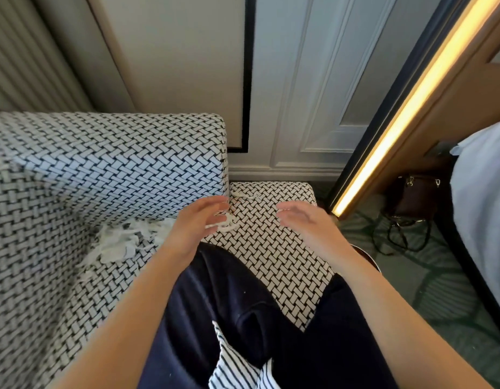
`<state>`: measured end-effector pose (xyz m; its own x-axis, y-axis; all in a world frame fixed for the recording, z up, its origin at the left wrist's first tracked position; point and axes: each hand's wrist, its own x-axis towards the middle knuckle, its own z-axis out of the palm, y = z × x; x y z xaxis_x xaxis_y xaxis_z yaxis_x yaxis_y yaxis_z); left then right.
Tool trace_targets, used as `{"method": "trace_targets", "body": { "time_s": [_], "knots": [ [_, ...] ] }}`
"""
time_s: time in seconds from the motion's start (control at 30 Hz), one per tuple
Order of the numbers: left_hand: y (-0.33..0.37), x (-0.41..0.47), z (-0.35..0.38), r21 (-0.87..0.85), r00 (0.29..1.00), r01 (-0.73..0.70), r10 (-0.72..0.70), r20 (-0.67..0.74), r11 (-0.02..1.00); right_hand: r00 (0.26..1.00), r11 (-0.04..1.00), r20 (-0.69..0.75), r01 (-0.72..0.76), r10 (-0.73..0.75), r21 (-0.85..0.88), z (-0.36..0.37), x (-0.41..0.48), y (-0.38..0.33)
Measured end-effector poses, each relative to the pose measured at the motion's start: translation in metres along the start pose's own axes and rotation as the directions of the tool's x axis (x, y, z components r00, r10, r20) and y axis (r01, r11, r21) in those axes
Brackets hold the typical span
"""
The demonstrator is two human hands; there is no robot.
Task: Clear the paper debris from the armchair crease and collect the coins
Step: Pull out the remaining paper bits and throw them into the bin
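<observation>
**Fig. 1. Both hands open over the armchair seat, paper in the crease**

Nearest the camera: a striped cloth [237, 366] lies on dark trousers [237, 290], w/ one knee resting on the seat [271, 254] of the armchair [103, 164], which has a black-and-white woven pattern.

Both bare forearms reach forward over the knee. L hand [195, 223]: palm turned inward, fingers [215, 204] apart and only lightly bent, gripping nothing. R hand [307, 220]: same posture, fingers [288, 213] spread and loose, gripping nothing, held above the seat. Both are slightly motion-blurred.

Paper shreds [119, 240]: the main white heap sits in the crease [159, 220] where the seat meets the upright padded side, just left of the L wrist. A smaller curl of paper [227, 224] lies on the seat right at the L fingertips; contact cannot be told. A few more scraps [246, 195] lie further along the crease, at the far end of the padded side.

Beyond the seat: a pale panelled wall [313, 80]. To the right: a lit amber strip [411, 102], a dark bag [414, 197] and black cables [403, 234] on the carpet [439, 290], and white bedding [482, 206] at the frame edge.
</observation>
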<state>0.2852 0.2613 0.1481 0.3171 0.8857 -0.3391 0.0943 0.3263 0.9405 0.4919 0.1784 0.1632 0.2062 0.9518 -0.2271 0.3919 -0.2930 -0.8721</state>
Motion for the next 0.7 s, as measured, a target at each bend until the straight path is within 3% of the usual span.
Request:
{"method": "trace_targets", "body": {
  "time_s": [0.2,0.53,0.7],
  "knots": [
    [-0.006,-0.008,-0.065,-0.045,0.99,0.001,-0.007,-0.143,0.999,0.99,0.991,0.126,0.084,-0.07,-0.105,0.064,0.016,-0.033],
    [-0.058,-0.034,-0.145,-0.029,0.949,0.142,-0.145,-0.282,0.989,0.971,0.989,0.215,0.126,-0.108,-0.072,0.18,0.053,-0.053],
    [-0.081,-0.045,-0.166,-0.056,0.916,0.225,-0.231,-0.328,0.973,0.961,0.928,0.266,0.169,-0.08,-0.331,0.234,0.072,-0.054]
  ]
}}
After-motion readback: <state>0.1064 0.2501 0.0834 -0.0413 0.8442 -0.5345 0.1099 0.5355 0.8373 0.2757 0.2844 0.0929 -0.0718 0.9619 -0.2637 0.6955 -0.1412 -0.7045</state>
